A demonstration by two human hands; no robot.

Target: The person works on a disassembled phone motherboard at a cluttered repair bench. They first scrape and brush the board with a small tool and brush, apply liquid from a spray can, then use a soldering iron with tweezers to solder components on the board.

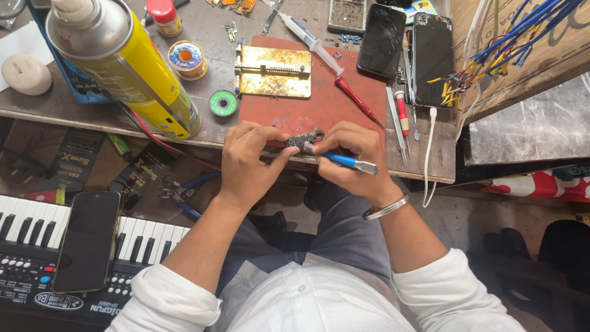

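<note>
Two hands at near edge of bench, above my lap. My left hand [249, 161] pinches small dark circuit board [304, 140] between thumb and fingers. My right hand [351, 155] closed around blue-handled tool [342, 161], tip touching board. Steel bangle [385, 208] on right wrist. Left of lap: keyboard [24, 258], phone [88, 241] lying on keys. Beyond hands: red mat [319, 104], brass holder plate [275, 72], red screwdriver [359, 99]. Far left: yellow spray can [123, 61]. Far right: two dark phones [405, 49].

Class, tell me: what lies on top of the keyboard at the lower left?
A dark phone lies screen-up across the keyboard, hiding the keys and buttons beneath it.
</note>
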